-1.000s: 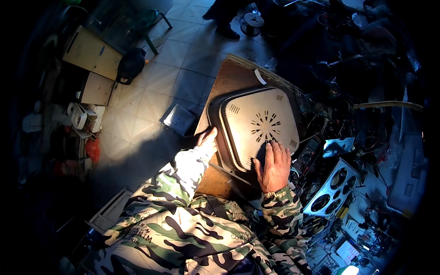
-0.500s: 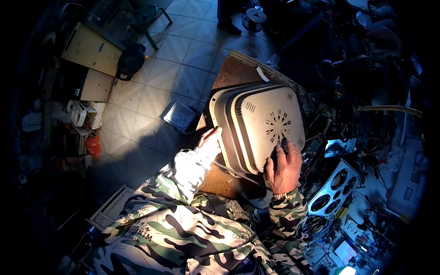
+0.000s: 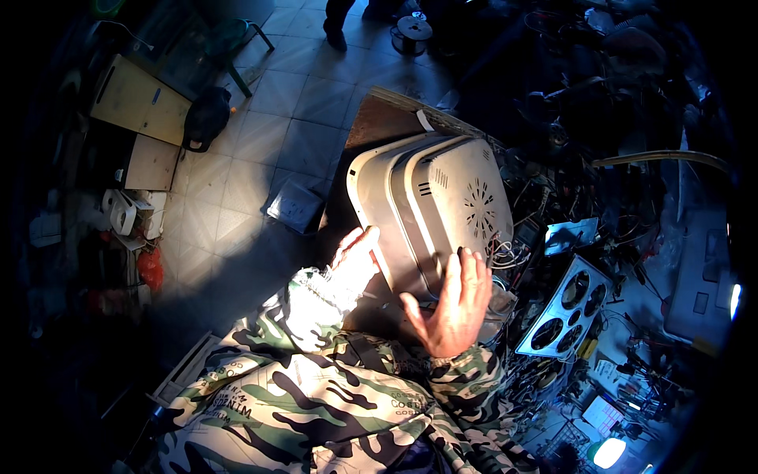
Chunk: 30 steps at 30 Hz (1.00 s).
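Note:
A beige, rounded-square appliance housing point(image 3: 466, 178) is tilted on the brown wooden table point(image 3: 371, 118). Slots radiate in a ring on its vented face, and smaller vents sit near the corners. My left hand point(image 3: 357, 257) grips the housing's wide rim at its near left, fingers partly washed out by bright light. My right hand point(image 3: 450, 312) is spread at the near side of the housing, thumb apart from the fingers. Its fingertips overlap the housing's edge; whether they touch cannot be made out. Loose thin wires point(image 3: 509, 251) show just beyond the fingertips.
Right of the table lies dense clutter, with a panel of round openings point(image 3: 564, 308) and a lit lamp point(image 3: 608, 453). A clear plastic container point(image 3: 296, 205) stands on the tiled floor at left. Farther off are a wire spool point(image 3: 412, 33) and a person's legs point(image 3: 337, 24).
The housing has tipped further, showing more of its side. My right hand has moved from its vented face toward the near edge and spread. The distant person's legs have shifted.

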{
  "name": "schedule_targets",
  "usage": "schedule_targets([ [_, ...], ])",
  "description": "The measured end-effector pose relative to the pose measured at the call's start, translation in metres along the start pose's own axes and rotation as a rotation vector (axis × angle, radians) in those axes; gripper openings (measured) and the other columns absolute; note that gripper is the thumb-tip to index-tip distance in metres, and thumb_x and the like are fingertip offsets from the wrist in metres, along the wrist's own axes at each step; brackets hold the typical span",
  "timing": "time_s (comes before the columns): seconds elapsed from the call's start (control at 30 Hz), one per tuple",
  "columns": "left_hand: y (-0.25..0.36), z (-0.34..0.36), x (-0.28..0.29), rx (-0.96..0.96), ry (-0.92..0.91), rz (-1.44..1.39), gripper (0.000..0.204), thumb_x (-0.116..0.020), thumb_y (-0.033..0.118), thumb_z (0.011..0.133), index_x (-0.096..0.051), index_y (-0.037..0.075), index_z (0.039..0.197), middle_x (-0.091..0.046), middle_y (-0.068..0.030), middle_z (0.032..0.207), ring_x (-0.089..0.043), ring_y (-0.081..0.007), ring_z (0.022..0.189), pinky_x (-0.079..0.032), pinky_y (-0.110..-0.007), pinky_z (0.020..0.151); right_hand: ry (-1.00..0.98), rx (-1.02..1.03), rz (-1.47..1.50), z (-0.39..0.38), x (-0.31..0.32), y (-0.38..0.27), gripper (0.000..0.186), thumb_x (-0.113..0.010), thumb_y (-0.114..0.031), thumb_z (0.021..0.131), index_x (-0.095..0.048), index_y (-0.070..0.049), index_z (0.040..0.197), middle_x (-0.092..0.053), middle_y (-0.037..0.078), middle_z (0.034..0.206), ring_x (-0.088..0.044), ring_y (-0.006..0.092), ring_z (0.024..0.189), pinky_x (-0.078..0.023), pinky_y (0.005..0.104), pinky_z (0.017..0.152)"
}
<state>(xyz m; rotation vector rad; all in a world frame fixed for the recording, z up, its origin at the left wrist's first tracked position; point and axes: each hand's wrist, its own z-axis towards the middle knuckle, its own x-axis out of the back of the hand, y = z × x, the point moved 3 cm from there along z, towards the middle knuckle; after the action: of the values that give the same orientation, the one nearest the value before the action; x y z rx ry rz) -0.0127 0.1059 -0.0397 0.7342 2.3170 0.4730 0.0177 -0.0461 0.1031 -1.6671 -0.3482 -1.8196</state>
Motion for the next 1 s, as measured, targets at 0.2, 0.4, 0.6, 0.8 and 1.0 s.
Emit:
schedule_targets([
  [0.2,-0.005,-0.012,-0.001,-0.039,-0.086,-0.069,0.028,-0.044,0.025,0.103,-0.053,0.002,0.118,-0.063,-0.0096,0.097,-0.063,-0.0198,0.084,-0.054,-0.033,0.075,-0.075,-0.119,-0.118,-0.011,-0.013,-0.002,0.096,-0.081,-0.052,0.070,-0.040,-0.005,0.144,-0.030,0.032,0.149,-0.027,0.0497,0.138,-0.022,0.0666,0.109],
  [0.4,-0.011,-0.010,0.008,-0.041,-0.202,-0.198,0.035,-0.043,0.022,0.104,-0.046,-0.002,0.129,-0.062,-0.0138,0.111,-0.063,-0.0226,0.097,-0.053,-0.034,0.084,-0.071,-0.141,-0.103,-0.012,-0.020,-0.006,0.103,-0.084,-0.053,0.064,-0.039,-0.009,0.146,-0.029,0.031,0.150,-0.025,0.0503,0.139,-0.023,0.0694,0.107],
  [0.6,-0.018,0.002,0.022,-0.016,-0.404,-0.394,0.043,-0.041,0.018,0.104,-0.040,-0.006,0.140,-0.062,-0.0181,0.126,-0.063,-0.0253,0.110,-0.052,-0.035,0.094,-0.145,-0.110,-0.003,-0.007,-0.026,-0.006,0.097,-0.081,-0.053,0.067,-0.043,-0.008,0.144,-0.032,0.028,0.150,-0.028,0.0487,0.138,-0.023,0.0668,0.108],
  [0.8,-0.012,0.002,0.003,-0.077,-0.166,-0.302,0.035,-0.039,0.025,0.106,-0.048,0.003,0.131,-0.064,-0.0117,0.110,-0.062,-0.0229,0.093,-0.052,-0.034,0.078,0.122,0.004,0.062,-0.042,-0.014,-0.005,0.059,-0.081,-0.029,0.072,-0.060,-0.002,0.120,-0.056,0.021,0.129,-0.052,0.0389,0.123,-0.037,0.0537,0.106],
  [1.0,-0.022,0.040,0.060,0.026,-0.781,-0.366,0.033,-0.036,0.024,0.107,-0.048,0.007,0.132,-0.062,-0.0022,0.094,-0.059,-0.0137,0.072,-0.052,-0.028,0.060,0.188,-0.102,0.049,-0.094,-0.009,0.025,0.048,-0.078,-0.006,0.068,-0.060,0.003,0.111,-0.059,0.021,0.116,-0.058,0.0397,0.109,-0.049,0.0510,0.093],
])
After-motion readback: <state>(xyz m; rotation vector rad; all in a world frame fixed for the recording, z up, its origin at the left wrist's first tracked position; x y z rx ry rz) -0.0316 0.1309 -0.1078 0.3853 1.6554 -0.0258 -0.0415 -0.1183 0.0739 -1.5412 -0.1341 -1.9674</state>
